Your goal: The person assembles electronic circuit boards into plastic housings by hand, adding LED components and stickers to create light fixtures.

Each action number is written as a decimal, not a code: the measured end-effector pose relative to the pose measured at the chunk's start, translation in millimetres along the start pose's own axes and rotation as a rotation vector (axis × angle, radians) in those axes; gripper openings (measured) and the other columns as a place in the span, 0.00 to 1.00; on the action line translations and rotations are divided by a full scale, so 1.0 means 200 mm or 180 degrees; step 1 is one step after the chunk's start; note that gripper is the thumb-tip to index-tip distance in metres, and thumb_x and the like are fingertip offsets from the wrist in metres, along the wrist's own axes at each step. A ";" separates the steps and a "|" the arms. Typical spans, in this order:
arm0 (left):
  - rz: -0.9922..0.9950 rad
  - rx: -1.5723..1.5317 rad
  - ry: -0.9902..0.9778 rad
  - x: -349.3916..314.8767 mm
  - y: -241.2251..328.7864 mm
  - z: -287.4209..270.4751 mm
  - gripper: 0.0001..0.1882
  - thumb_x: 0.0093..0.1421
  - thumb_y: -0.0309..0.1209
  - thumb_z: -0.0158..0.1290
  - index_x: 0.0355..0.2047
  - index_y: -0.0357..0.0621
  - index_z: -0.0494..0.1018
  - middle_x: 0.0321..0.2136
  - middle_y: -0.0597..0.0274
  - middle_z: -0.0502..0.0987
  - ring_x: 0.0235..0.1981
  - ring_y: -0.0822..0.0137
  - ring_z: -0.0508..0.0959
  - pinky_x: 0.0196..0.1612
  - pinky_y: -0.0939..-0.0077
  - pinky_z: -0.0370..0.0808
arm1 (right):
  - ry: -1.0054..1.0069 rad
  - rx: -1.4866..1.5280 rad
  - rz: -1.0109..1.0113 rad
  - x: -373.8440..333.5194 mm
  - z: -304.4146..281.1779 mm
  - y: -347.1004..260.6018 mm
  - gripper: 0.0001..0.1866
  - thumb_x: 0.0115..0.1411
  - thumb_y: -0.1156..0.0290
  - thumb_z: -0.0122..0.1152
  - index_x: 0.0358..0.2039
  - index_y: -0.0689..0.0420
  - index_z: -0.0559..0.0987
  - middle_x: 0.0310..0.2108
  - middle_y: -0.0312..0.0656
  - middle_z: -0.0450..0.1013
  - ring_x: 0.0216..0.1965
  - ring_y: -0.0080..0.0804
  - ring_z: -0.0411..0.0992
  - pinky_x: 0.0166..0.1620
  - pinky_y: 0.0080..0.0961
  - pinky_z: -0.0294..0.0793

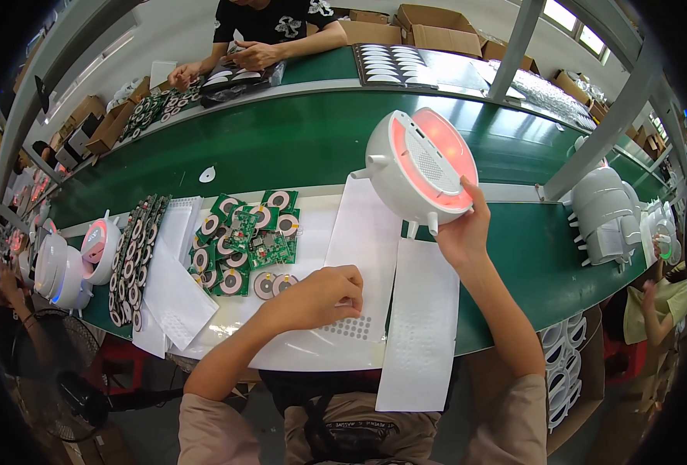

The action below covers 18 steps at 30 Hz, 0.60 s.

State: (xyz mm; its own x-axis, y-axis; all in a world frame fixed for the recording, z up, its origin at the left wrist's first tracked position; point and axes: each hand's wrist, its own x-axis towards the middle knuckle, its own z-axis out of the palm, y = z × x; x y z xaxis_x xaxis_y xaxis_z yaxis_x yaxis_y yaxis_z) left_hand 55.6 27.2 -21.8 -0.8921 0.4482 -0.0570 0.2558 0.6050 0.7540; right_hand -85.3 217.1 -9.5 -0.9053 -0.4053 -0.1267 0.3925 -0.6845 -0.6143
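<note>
My right hand (pixel 467 232) grips a rounded white plastic device housing (pixel 398 174) from its right side and holds it raised above the bench. The housing is tilted, with stubby legs pointing outward, a perforated strip across it and a pink-red glow inside. Lower down, my left hand (pixel 320 298) rests over a white sheet (pixel 363 248) that bears rows of small grey round dots (pixel 351 329). Its fingers are curled together; whatever they hold is hidden. Left of that hand, green circuit boards with round coils (pixel 247 240) lie in a loose pile beside two loose round coils (pixel 274 284).
Another white sheet (pixel 417 325) overhangs the front edge. On the left stand stacked coil boards (pixel 138 256) and white housings (pixel 61 267); more housings (pixel 603 209) are at right. A green conveyor belt (pixel 297 132) runs behind, with a co-worker (pixel 274 39) across it. A fan (pixel 61 372) stands lower left.
</note>
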 end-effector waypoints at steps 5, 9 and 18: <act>0.0115 0.0240 0.0033 -0.01 0.01 0.02 0.03 0.49 0.25 0.57 0.24 0.38 0.74 0.31 0.62 0.70 0.33 0.64 0.72 0.37 0.73 0.70 | -0.0046 0.0004 0.0032 -0.01 0.02 0.01 0.30 0.53 0.60 0.56 0.53 0.61 0.62 0.52 0.43 0.64 0.53 0.35 0.64 0.54 0.33 0.64; 0.0100 0.0188 0.0031 -0.02 0.02 0.03 0.03 0.49 0.24 0.56 0.25 0.39 0.73 0.33 0.61 0.68 0.38 0.62 0.70 0.40 0.72 0.69 | 0.0081 -0.0164 0.0044 -0.01 0.02 0.03 0.32 0.53 0.57 0.55 0.55 0.61 0.61 0.52 0.45 0.63 0.53 0.35 0.63 0.54 0.34 0.63; 0.0326 0.0328 0.0029 -0.02 0.02 0.06 0.03 0.50 0.20 0.53 0.26 0.37 0.70 0.36 0.57 0.66 0.37 0.58 0.68 0.41 0.71 0.68 | -0.0025 -0.0064 0.0133 -0.04 0.04 0.05 0.31 0.53 0.59 0.56 0.54 0.62 0.62 0.52 0.45 0.64 0.53 0.36 0.64 0.55 0.35 0.63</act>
State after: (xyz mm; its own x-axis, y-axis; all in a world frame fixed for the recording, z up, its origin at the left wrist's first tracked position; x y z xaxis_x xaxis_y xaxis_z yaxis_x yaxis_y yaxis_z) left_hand 65.5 35.4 -26.8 -0.8626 0.5054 0.0231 0.3822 0.6211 0.6843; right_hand -72.4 209.9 -8.9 -0.8869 -0.4381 -0.1467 0.4266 -0.6546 -0.6241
